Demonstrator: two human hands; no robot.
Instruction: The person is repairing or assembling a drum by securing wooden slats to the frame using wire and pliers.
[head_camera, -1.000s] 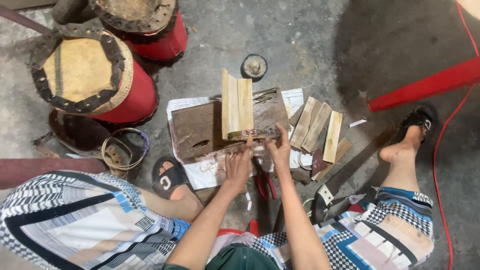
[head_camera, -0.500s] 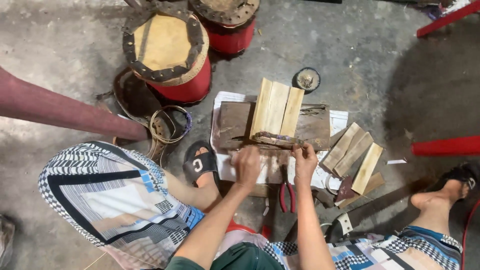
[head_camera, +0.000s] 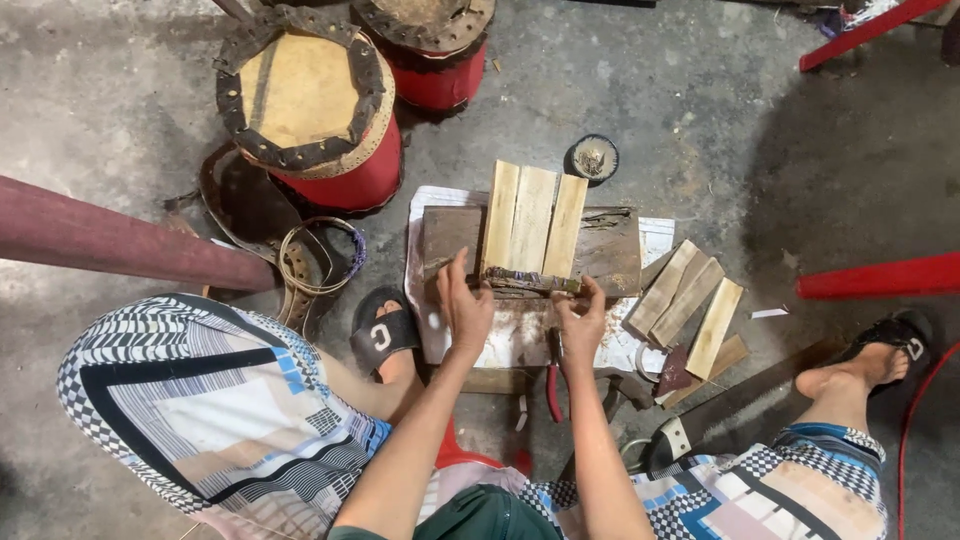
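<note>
On dark board (head_camera: 610, 250), three pale wooden slats (head_camera: 531, 222) side by side, left hand (head_camera: 463, 305) and right hand (head_camera: 580, 318) fingers pinching their near ends.

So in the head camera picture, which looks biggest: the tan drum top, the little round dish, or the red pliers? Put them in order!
1. Tan drum top
2. Red pliers
3. Little round dish

The pliers and dish look close in size, so that order is unsure.

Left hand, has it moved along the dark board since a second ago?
Yes. The left hand has slid leftward along the dark board's near edge, from under the wooden slats to their left corner.
</note>
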